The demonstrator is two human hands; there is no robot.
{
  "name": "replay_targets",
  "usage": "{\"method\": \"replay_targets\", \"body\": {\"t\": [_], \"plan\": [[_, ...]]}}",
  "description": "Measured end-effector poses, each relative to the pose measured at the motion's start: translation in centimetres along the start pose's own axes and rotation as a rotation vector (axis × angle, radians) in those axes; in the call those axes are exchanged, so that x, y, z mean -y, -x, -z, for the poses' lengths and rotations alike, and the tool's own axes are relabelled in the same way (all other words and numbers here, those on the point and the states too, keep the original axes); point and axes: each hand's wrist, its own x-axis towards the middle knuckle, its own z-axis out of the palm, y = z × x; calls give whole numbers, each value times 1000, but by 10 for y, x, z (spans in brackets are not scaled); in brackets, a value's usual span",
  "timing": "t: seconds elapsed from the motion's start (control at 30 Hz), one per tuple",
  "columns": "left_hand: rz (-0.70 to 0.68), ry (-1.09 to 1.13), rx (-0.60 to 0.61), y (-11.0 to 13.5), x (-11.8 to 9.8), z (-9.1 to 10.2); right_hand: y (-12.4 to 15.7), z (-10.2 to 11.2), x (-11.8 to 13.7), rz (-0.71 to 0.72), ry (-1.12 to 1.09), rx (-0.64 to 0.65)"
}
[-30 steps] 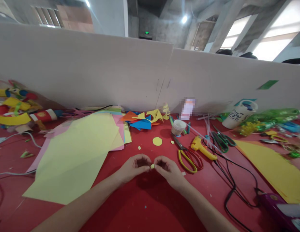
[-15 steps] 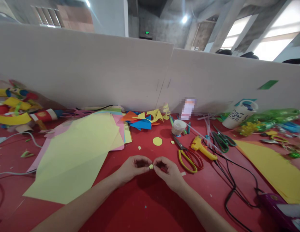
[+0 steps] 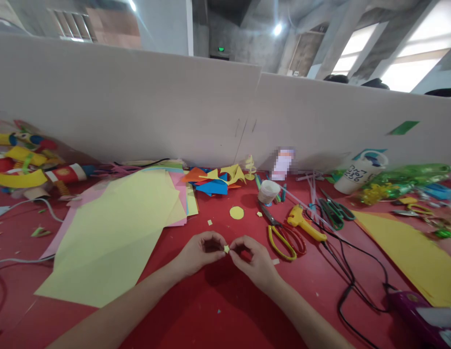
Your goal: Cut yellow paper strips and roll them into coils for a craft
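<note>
My left hand and my right hand meet above the red table, fingers curled. Between their fingertips they pinch a tiny yellow paper piece. A yellow paper circle lies just beyond the hands. Yellow-handled scissors rest to the right of my right hand, beside a yellow glue gun.
Large pale yellow sheets over pink paper lie at left. Coloured paper scraps and a tape roll sit near the white partition. Green scissors, black cables, another yellow sheet and a purple tool fill the right.
The hands have barely shifted; the fingers have worked the small yellow piece, which now looks smaller and more tightly pinched.
</note>
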Motion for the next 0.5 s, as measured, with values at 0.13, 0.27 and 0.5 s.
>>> {"method": "replay_targets", "body": {"t": [0.13,0.27,0.5], "plan": [[-16,-61,-5,2,1,0,0,-1,0,36,58,-21],[-16,-108,17,4,-1,-1,2,-2,-1,94,120,-47],[-22,-176,8,4,-10,0,2,-2,-1,127,165,-56]]}}
